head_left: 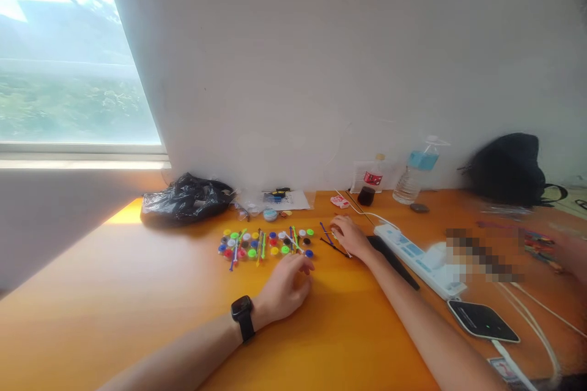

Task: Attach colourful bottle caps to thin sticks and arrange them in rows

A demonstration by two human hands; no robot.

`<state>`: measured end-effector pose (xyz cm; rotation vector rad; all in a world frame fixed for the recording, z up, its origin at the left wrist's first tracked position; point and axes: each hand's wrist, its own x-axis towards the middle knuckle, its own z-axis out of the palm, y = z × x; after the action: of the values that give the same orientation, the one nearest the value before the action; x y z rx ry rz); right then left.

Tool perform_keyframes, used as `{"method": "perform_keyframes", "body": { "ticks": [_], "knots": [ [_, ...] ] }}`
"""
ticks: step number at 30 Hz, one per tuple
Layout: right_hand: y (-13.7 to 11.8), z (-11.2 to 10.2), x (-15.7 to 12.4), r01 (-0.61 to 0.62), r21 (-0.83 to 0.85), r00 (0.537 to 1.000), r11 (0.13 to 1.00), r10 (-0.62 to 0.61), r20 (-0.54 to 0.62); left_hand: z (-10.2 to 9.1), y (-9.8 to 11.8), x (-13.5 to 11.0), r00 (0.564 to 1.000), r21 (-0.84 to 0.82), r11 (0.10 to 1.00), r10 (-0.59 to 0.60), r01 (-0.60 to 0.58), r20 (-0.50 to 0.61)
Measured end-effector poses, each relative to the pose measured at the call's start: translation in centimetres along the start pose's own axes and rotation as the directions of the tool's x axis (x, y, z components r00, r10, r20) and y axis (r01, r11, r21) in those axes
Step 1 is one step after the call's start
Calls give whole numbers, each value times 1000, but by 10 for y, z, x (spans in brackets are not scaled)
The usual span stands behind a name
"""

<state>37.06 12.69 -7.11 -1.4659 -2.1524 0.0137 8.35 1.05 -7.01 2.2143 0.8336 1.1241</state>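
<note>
My left hand (287,287), with a black watch on its wrist, rests near the table's middle, its fingers loosely bent, thumb apart and nothing visible in them. Just beyond it, small round coloured pieces (252,253) stand in rows, with thin plastic sticks (263,245) in several colours lying across them. To the right, my right hand (351,235) is down among a few more sticks (336,248), dark and purple ones beside its fingers. Those fingers are curled downward over the sticks; what lies between the fingertips is hidden.
Behind the pieces lie a black plastic bag (186,198) and a paper sheet (298,200). A cola bottle (372,180) and water bottle (408,183) stand by the wall. On the right are a power strip (417,259), phone (483,319), cables, a black bag (507,168) and another person's blurred hand (571,253).
</note>
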Motion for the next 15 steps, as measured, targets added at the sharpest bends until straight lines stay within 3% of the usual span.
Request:
{"method": "perform_keyframes", "body": {
  "ticks": [2,6,8,10,12,13,15],
  "knots": [
    [-2,-3,1,-34,39,999,999,36,-39,0,-2,0,1000,1,1000,7,-7,2],
    [3,-11,8,-74,225,967,972,125,-223,1,-4,-1,1000,-8,1000,14,-14,-8],
    [5,-16,13,-72,375,926,924,202,-320,0,-4,-2,1000,-20,1000,14,-14,-26],
    [0,-20,17,-70,566,883,822,315,-348,0,-4,-1,998,-25,1000,-3,2,-62],
    [-14,-22,17,-118,755,883,645,416,-218,0,-4,0,993,-25,999,-29,27,-115],
    [-25,-22,16,-174,826,902,536,423,-84,0,-4,1,988,-27,999,-40,37,-148],
    [-52,-17,8,-294,891,932,347,313,185,1,-7,4,976,-41,998,-56,48,-212]
  ]
}}
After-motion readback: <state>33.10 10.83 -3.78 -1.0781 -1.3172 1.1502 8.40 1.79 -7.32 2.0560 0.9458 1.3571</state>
